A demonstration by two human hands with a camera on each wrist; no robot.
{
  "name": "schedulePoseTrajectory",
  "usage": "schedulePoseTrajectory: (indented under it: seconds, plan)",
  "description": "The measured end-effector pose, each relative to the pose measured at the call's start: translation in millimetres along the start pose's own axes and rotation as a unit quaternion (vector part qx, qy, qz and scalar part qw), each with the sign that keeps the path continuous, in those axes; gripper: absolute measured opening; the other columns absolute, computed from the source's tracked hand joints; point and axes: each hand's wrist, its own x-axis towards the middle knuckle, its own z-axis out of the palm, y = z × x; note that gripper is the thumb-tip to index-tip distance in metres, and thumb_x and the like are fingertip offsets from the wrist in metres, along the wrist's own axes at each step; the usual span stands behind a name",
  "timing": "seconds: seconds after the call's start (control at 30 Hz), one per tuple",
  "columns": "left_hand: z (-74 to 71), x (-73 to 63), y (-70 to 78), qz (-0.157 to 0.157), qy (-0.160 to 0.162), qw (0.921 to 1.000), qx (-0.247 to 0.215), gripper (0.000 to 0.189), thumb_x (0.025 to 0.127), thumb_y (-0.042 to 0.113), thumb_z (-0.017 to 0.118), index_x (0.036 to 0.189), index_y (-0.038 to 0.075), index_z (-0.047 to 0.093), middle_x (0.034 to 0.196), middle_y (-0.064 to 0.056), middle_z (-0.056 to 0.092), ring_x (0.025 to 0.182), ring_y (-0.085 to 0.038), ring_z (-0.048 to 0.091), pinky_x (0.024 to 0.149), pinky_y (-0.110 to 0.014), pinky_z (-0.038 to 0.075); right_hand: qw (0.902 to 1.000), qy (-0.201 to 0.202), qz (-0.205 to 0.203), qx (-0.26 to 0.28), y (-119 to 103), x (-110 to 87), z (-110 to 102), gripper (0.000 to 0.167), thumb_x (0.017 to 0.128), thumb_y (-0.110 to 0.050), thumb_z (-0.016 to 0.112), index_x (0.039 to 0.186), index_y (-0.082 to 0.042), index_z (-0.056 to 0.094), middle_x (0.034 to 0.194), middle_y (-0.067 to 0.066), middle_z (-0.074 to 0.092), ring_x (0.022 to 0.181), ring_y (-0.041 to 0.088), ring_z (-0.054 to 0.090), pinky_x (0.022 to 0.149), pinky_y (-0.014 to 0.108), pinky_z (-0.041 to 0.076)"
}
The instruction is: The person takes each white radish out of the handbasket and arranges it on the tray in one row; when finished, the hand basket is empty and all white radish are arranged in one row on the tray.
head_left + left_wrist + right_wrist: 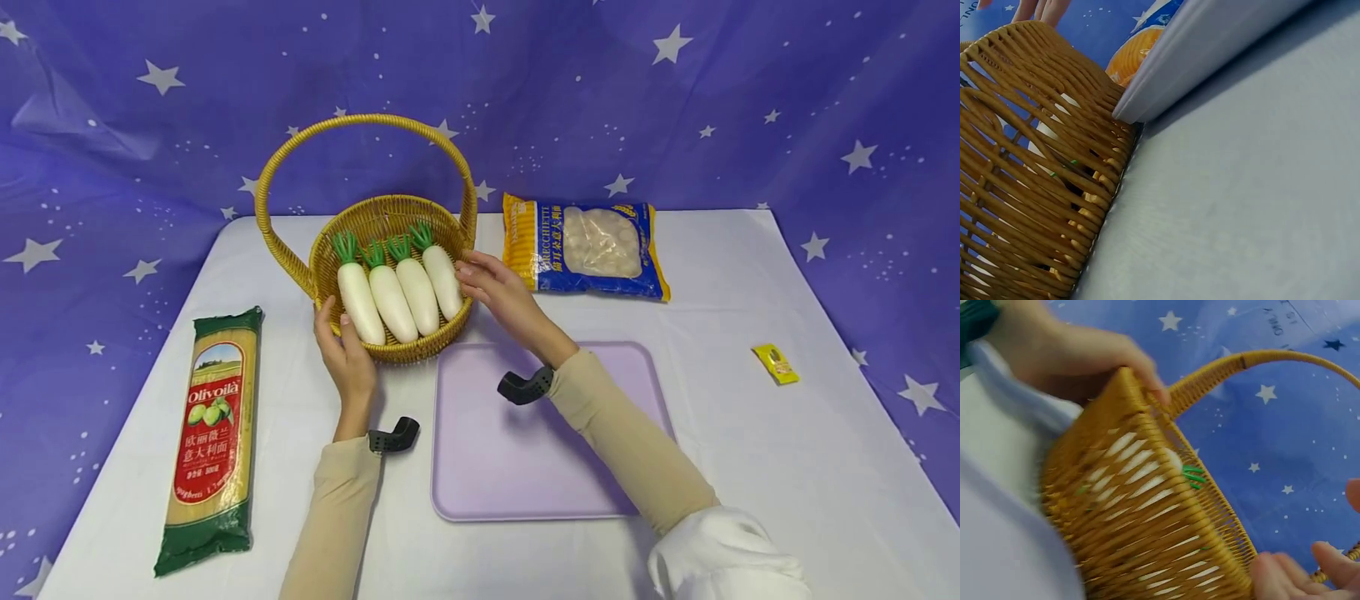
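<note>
In the head view a woven basket (pixel 393 352) with a tall hooped handle holds several white radishes (pixel 392 302) with green tops. My left hand (pixel 347 358) grips the basket's front left rim, its thumb on the inner side. The right wrist view shows that hand (pixel 1079 356) against the rim beside the handle's foot. My right hand (pixel 517 308) is at the basket's right rim. Its fingers are spread and fairly straight, with the tips at the rim beside the rightmost radish. The basket's weave hides part of the radishes in both wrist views.
A lilac tray (pixel 495 467) lies right up by the basket's front right side. Behind it is a blue and yellow pasta bag (pixel 600 250). A spaghetti pack (pixel 213 433) lies at the left, and a small yellow packet (pixel 776 364) at the right.
</note>
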Motion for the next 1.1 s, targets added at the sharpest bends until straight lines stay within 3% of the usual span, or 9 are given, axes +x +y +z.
schedulePoseTrajectory:
  seconds: [0.2, 0.4, 0.7, 0.83, 0.97, 1.07, 1.1]
  plan:
    - [0.5, 0.2, -1.4, 0.014, 0.005, 0.9998, -0.016, 0.037, 0.094, 0.018, 0.038, 0.129, 0.005, 0.043, 0.136, -0.011, 0.040, 0.136, -0.019, 0.025, 0.112, -0.028, 0.013, 0.9927, 0.004, 0.072, -0.096, -12.2, 27.7, 13.2, 0.054, 0.094, -0.027, 0.046, 0.142, -0.011, 0.027, 0.147, 0.011, 0.026, 0.134, 0.021, 0.031, 0.109, 0.035, 0.027]
    - [-0.1, -0.7, -0.7, 0.015, 0.005, 0.9994, -0.031, 0.038, 0.092, 0.015, 0.042, 0.127, 0.003, 0.044, 0.138, -0.013, 0.038, 0.140, -0.031, 0.012, 0.114, -0.031, 0.005, 0.9733, 0.025, 0.146, -0.176, -17.5, 47.8, 27.5, 0.063, 0.091, -0.038, 0.048, 0.145, -0.018, 0.020, 0.151, 0.001, 0.018, 0.138, 0.020, 0.021, 0.110, 0.040, 0.023]
    - [-1.0, -3.7, -4.3, 0.007, 0.000, 0.9995, -0.030, 0.038, 0.091, 0.019, 0.043, 0.127, 0.006, 0.044, 0.140, -0.015, 0.034, 0.140, -0.034, 0.006, 0.114, -0.029, 0.003, 0.9630, 0.072, 0.199, -0.167, -7.9, 61.7, 44.6, 0.068, 0.089, -0.034, 0.052, 0.145, -0.021, 0.016, 0.152, 0.001, 0.014, 0.139, 0.023, 0.017, 0.110, 0.048, 0.018]
    - [-1.4, -5.3, 0.3, 0.005, -0.010, 0.9996, -0.026, 0.038, 0.092, 0.018, 0.042, 0.128, 0.006, 0.043, 0.139, -0.013, 0.035, 0.140, -0.031, 0.008, 0.114, -0.029, 0.004, 0.9660, 0.080, 0.196, -0.148, -2.7, 63.9, 43.1, 0.068, 0.089, -0.013, 0.051, 0.145, -0.023, 0.016, 0.153, 0.003, 0.012, 0.139, 0.023, 0.016, 0.108, 0.043, 0.021]
    - [-3.5, -7.6, 21.5, 0.008, -0.005, 0.9996, -0.027, 0.038, 0.092, 0.011, 0.041, 0.127, -0.002, 0.041, 0.139, -0.019, 0.033, 0.139, -0.032, 0.012, 0.114, -0.035, 0.005, 0.9664, 0.060, 0.180, -0.173, -1.6, 63.8, 41.4, 0.078, 0.080, 0.011, 0.040, 0.145, -0.025, 0.017, 0.153, 0.004, 0.011, 0.137, 0.020, 0.016, 0.089, 0.035, 0.029]
    - [-3.8, -9.5, 34.5, 0.008, -0.001, 0.9995, -0.032, 0.038, 0.090, 0.007, 0.041, 0.126, -0.006, 0.041, 0.140, -0.025, 0.029, 0.139, -0.034, 0.012, 0.114, -0.039, 0.006, 0.9607, 0.044, 0.179, -0.208, -2.0, 62.4, 40.7, 0.084, 0.076, 0.015, 0.038, 0.145, -0.029, 0.018, 0.153, 0.003, 0.011, 0.132, 0.017, 0.021, 0.081, 0.033, 0.029]
    - [-3.5, -9.9, 36.2, 0.007, -0.001, 0.9995, -0.032, 0.037, 0.090, 0.006, 0.041, 0.125, -0.007, 0.041, 0.141, -0.025, 0.028, 0.139, -0.034, 0.012, 0.113, -0.039, 0.007, 0.9593, 0.044, 0.180, -0.213, -2.1, 62.0, 40.9, 0.084, 0.076, 0.015, 0.039, 0.144, -0.030, 0.019, 0.152, 0.003, 0.012, 0.123, 0.020, 0.030, 0.077, 0.033, 0.031]
